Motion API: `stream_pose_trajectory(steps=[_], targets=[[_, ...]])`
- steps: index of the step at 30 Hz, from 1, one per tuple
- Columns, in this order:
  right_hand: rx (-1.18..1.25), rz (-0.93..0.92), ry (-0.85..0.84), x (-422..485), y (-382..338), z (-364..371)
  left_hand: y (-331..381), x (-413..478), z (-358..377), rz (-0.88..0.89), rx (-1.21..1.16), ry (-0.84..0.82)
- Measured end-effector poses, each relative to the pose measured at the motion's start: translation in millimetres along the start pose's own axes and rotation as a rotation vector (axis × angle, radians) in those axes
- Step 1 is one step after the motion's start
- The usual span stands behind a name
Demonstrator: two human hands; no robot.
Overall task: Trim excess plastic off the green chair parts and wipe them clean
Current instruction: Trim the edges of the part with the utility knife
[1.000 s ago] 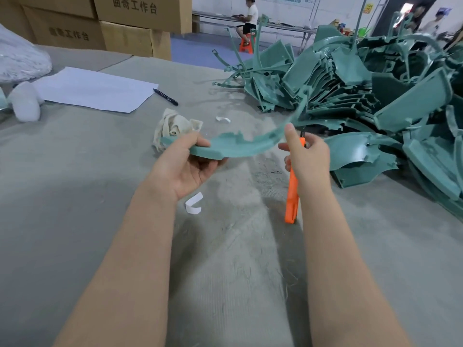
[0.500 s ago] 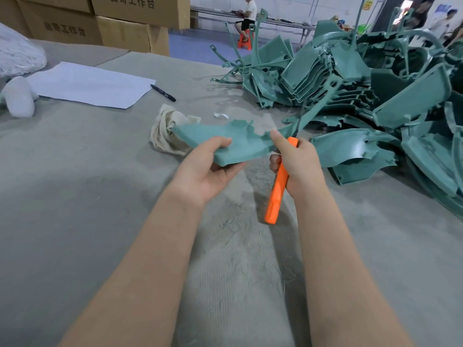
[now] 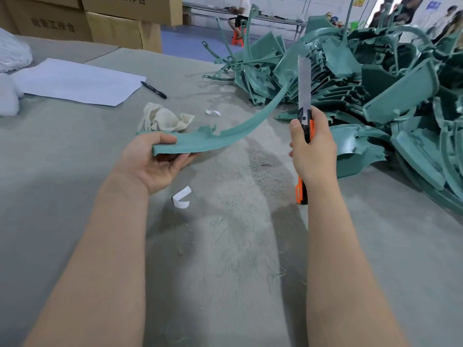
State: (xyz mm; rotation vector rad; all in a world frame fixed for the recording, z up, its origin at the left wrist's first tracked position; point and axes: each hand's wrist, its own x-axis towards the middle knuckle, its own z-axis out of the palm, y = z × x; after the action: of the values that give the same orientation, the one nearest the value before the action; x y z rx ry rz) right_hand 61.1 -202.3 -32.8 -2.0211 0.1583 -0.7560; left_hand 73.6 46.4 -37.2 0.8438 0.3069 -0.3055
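A long curved green chair part (image 3: 225, 136) is held level above the grey table, its thin end arching up toward the pile. My left hand (image 3: 155, 159) grips its wide near end, thumb on top and fingers underneath. My right hand (image 3: 313, 151) holds an orange utility knife (image 3: 304, 106) upright, its long blade pointing up, a little to the right of the part and not touching it. A crumpled cream rag (image 3: 165, 120) lies on the table just behind the held part.
A big heap of green chair parts (image 3: 363, 96) fills the right side. White paper (image 3: 75, 82) and a black pen (image 3: 153, 89) lie far left, white scraps (image 3: 181, 197) and shavings near my arms. Cardboard boxes (image 3: 112, 26) stand behind; people sit in the background.
My right hand has drawn the knife off the part and raised it blade up. My left hand has turned the part flat and level.
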Motion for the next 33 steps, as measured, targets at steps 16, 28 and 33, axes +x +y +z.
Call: stream_pose_trajectory(steps=[16,28,33], targets=[[-0.086,0.002,0.151,0.3,2.6,3.2,-1.4,-8.7,0.3,-0.064,0.026,-0.115],[-0.207,-0.140,-0.089,-13.8,-7.5,25.4,-6.4,-3.5,3.7,-0.075,-0.137,-0.205],[-0.250,-0.195,-0.209,-18.9,-13.8,36.5,-8.4,-1.9,7.2,-0.085,-0.263,-0.228]])
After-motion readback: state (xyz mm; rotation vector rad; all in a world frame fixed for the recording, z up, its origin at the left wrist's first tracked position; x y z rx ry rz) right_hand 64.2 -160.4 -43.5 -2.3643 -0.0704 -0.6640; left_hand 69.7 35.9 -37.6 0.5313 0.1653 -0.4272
